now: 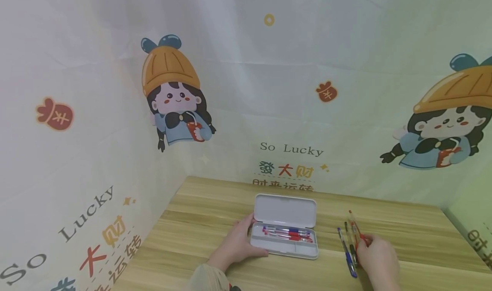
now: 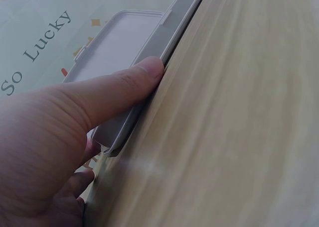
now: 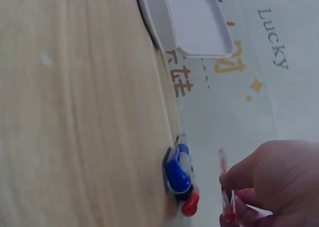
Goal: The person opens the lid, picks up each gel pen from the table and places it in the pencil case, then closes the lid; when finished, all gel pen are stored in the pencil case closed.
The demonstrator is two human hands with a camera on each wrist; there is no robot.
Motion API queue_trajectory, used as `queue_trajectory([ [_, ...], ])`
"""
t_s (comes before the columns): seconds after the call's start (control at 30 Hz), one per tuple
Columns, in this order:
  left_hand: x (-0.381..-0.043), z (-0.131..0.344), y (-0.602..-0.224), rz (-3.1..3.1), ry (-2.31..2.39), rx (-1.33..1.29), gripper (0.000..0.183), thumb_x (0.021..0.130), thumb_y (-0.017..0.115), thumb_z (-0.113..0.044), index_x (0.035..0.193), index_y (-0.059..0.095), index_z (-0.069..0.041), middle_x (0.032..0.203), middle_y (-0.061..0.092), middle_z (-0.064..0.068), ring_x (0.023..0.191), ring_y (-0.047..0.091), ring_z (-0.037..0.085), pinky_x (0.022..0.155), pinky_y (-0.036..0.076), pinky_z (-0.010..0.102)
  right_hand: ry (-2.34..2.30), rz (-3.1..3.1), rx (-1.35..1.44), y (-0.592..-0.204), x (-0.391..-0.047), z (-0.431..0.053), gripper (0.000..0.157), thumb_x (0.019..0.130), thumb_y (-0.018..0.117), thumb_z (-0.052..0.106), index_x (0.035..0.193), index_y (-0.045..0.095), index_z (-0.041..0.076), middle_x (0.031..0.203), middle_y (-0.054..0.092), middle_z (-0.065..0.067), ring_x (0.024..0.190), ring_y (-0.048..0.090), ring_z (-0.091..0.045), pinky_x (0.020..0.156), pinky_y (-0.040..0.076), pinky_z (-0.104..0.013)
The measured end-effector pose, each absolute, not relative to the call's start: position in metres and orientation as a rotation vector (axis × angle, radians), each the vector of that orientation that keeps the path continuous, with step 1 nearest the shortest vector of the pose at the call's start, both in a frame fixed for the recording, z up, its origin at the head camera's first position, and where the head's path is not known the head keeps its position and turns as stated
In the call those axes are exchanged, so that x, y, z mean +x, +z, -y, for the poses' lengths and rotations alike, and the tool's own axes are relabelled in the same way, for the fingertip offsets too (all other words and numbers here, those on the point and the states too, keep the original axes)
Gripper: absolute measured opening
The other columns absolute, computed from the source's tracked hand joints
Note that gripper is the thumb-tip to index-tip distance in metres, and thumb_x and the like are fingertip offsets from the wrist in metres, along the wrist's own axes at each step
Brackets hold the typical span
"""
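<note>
A white pencil case [image 1: 282,251] lies on the table with its lid raised at the back. Blue and red pens [image 1: 288,233] rest in its long compartment. My left hand [image 1: 237,244] grips the case's left end, the thumb along the front side and the fingers behind, as the left wrist view shows. Off to the right, my right hand [image 1: 376,257] pinches a clear pen with red parts [image 3: 228,199] between thumb and fingers. Close beside that hand, a blue pen [image 1: 347,257] and a black pen [image 1: 351,244] lie on the table. A red pen end [image 3: 190,203] shows among them.
The wooden table [image 1: 184,222] ends at a printed cloth backdrop [image 1: 230,111] at the back and sides. The case's upright lid [image 1: 285,210] stands between the hands, near the back of the table.
</note>
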State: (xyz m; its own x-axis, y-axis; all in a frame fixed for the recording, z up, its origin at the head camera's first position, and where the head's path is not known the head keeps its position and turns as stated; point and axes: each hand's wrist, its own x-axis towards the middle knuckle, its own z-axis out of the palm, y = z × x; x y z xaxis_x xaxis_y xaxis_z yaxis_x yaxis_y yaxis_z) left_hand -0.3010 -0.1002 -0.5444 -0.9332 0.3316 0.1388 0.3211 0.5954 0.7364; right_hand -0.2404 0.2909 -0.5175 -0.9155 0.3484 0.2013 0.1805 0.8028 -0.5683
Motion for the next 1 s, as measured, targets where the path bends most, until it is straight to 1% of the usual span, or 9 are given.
queue_trajectory([
  [0.07,-0.301,0.100,-0.545,-2.794,1.284,0.567,0.132,0.067,0.105,-0.045,0.173,0.033,-0.012,0.172,0.049,0.017,0.163,0.041,0.044,0.142,0.015,0.066,0.796,2.662,-0.364,-0.513,-0.242,-0.283,0.039,0.099,0.062,0.017,0.124,0.075,-0.010,0.110,0.078,-0.029,0.098,0.073,-0.044,0.071,0.057,-0.049],
  [0.17,-0.301,0.101,-0.546,-2.797,1.282,0.567,0.132,0.067,0.105,-0.045,0.173,0.033,-0.012,0.172,0.049,0.017,0.162,0.041,0.044,0.142,0.015,0.066,0.789,2.635,-0.305,-0.508,-0.244,-0.270,0.037,0.100,0.064,0.016,0.125,0.074,-0.009,0.114,0.075,-0.032,0.102,0.070,-0.047,0.071,0.057,-0.050],
  [0.27,-0.301,0.101,-0.547,-2.806,1.276,0.572,0.132,0.066,0.105,-0.045,0.172,0.034,-0.012,0.170,0.051,0.017,0.161,0.043,0.044,0.141,0.017,0.066,0.793,2.597,-0.238,-0.505,-0.245,-0.257,0.033,0.101,0.067,0.014,0.124,0.075,-0.008,0.117,0.072,-0.033,0.104,0.069,-0.047,0.072,0.058,-0.051],
  [0.4,-0.300,0.100,-0.546,-2.804,1.283,0.576,0.131,0.066,0.105,-0.045,0.172,0.035,-0.013,0.169,0.052,0.017,0.160,0.044,0.045,0.141,0.017,0.067,0.802,2.523,-0.144,-0.505,-0.248,-0.240,0.026,0.100,0.070,0.011,0.120,0.078,-0.003,0.112,0.072,-0.027,0.099,0.069,-0.041,0.078,0.058,-0.052],
  [0.53,-0.300,0.099,-0.545,-2.787,1.299,0.567,0.130,0.066,0.105,-0.045,0.172,0.035,-0.014,0.170,0.051,0.017,0.161,0.043,0.044,0.141,0.015,0.067,0.820,2.498,-0.056,-0.504,-0.252,-0.223,0.024,0.099,0.073,0.010,0.120,0.080,0.000,0.112,0.073,-0.024,0.096,0.069,-0.037,0.081,0.059,-0.053],
  [0.67,-0.301,0.099,-0.545,-2.793,1.293,0.568,0.131,0.066,0.105,-0.045,0.172,0.035,-0.014,0.171,0.051,0.016,0.161,0.043,0.043,0.141,0.016,0.066,0.813,2.530,0.025,-0.504,-0.256,-0.208,0.024,0.100,0.074,0.012,0.122,0.080,0.003,0.119,0.074,-0.023,0.105,0.070,-0.040,0.090,0.062,-0.059],
  [0.8,-0.302,0.099,-0.546,-2.805,1.287,0.582,0.131,0.066,0.105,-0.044,0.172,0.035,-0.013,0.170,0.051,0.018,0.161,0.044,0.043,0.141,0.017,0.067,0.761,2.577,0.110,-0.505,-0.259,-0.194,0.021,0.099,0.076,0.013,0.119,0.081,0.007,0.119,0.076,-0.020,0.113,0.071,-0.043,0.098,0.061,-0.063],
  [0.9,-0.303,0.100,-0.547,-2.804,1.286,0.573,0.130,0.066,0.105,-0.044,0.172,0.035,-0.013,0.171,0.050,0.018,0.161,0.043,0.044,0.141,0.017,0.066,0.728,2.598,0.177,-0.506,-0.262,-0.184,0.018,0.097,0.078,0.012,0.115,0.082,0.010,0.117,0.077,-0.017,0.111,0.072,-0.041,0.098,0.061,-0.064],
  [1.0,-0.303,0.101,-0.547,-2.802,1.282,0.562,0.130,0.066,0.105,-0.043,0.172,0.035,-0.014,0.170,0.051,0.017,0.161,0.043,0.043,0.141,0.017,0.066,0.696,2.605,0.247,-0.509,-0.266,-0.175,0.015,0.095,0.081,0.011,0.110,0.082,0.011,0.112,0.077,-0.013,0.106,0.073,-0.035,0.097,0.063,-0.060],
])
